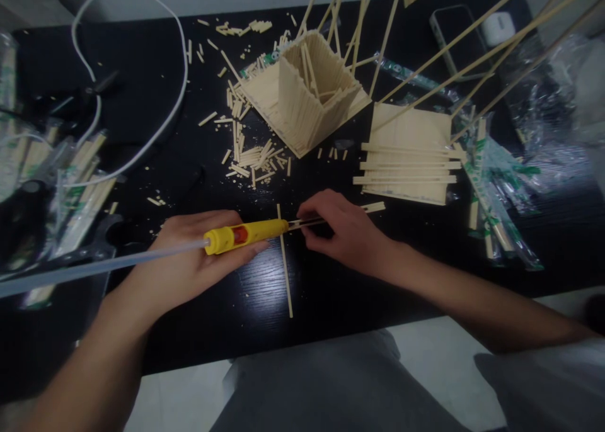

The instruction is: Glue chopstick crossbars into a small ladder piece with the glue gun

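Observation:
My left hand (189, 259) is wrapped round a yellow glue gun (246, 233) with a clear glue stick (94, 268) trailing out to the left. Its nozzle points right at a pair of thin wooden sticks (340, 215) lying on the black table (246, 318). My right hand (343, 230) pinches those sticks and presses them down. A single long stick (285, 268) lies crosswise under the gun's tip.
A box built of wooden sticks (307, 95) stands behind, with cut stick pieces (250, 158) scattered left of it. A flat stick panel (409, 152) lies at right beside wrapped chopsticks (496, 193). A white cable (142, 73), a phone (456, 41) and more packets (70, 186) lie around.

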The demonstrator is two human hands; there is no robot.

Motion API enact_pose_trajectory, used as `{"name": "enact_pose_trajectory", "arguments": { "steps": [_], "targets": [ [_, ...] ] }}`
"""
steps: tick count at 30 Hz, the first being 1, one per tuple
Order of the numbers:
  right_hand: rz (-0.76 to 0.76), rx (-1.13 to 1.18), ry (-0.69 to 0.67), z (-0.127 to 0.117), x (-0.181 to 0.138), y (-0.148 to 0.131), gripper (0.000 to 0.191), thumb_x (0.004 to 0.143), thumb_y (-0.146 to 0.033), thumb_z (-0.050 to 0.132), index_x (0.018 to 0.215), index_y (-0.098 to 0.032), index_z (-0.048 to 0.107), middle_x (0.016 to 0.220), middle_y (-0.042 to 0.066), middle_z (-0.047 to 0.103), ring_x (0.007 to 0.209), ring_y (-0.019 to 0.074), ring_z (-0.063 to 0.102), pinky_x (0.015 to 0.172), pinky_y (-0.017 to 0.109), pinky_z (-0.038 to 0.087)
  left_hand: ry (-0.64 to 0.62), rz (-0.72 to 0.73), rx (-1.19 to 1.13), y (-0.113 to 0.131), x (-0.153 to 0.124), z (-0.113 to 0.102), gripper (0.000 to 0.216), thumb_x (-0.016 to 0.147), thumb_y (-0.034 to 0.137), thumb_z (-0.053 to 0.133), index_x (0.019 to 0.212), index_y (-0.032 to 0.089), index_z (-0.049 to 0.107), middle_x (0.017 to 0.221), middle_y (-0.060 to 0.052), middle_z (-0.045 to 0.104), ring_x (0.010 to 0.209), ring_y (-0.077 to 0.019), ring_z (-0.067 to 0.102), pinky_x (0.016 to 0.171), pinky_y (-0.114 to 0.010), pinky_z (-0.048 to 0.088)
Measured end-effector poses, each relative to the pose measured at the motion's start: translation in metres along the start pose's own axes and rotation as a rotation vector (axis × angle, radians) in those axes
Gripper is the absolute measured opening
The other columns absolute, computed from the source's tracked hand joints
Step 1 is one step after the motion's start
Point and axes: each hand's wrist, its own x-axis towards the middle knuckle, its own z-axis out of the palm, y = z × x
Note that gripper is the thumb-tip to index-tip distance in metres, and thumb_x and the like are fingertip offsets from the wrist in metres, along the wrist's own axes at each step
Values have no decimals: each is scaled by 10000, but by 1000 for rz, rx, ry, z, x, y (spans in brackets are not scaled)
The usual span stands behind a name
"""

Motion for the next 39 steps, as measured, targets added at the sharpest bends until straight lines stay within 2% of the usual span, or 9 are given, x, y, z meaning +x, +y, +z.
{"name": "enact_pose_trajectory", "arguments": {
  "steps": [5,11,15,22,34,39],
  "targets": [
    [19,7,-12,0,0,-1,217,966,-80,639,1113,-239,619,1079,56,755,1008,251,688,856,379,528,11,13,-4,2,2,3,396,1094,449,675,795,228,541,698,54,537,574,-110,557,555,-286,400],
    [26,5,-19,-1,0,-1,218,967,-74,644,1109,-239,625,1071,48,752,1002,245,688,864,373,528,-4,-3,-22,3,3,1,383,1095,476,666,813,229,584,708,51,572,588,-113,584,561,-274,413],
    [31,3,-16,-1,0,-1,225,959,-68,659,1104,-238,631,1072,53,755,1001,249,689,859,371,525,2,-19,-34,3,3,0,418,1078,469,683,764,227,552,672,51,535,550,-114,552,544,-286,388],
    [8,9,-3,-1,0,-1,225,964,-62,646,1106,-234,624,1062,51,751,998,240,684,861,364,527,-33,-104,-29,-6,-4,-13,406,1053,584,660,799,269,698,756,12,712,639,-191,692,549,-324,470],
    [17,9,-4,-1,0,-1,201,976,-78,643,1099,-235,627,1073,52,754,991,238,682,852,366,519,-24,-76,-6,-9,-7,-15,420,1054,599,660,774,285,670,737,18,707,593,-191,690,500,-337,460],
    [6,12,6,0,0,0,203,974,-76,642,1102,-232,623,1061,51,750,984,237,681,844,364,521,-11,-61,-9,-8,-5,-15,338,1050,566,674,842,306,730,739,29,712,595,-186,693,526,-333,487]
  ]
}}
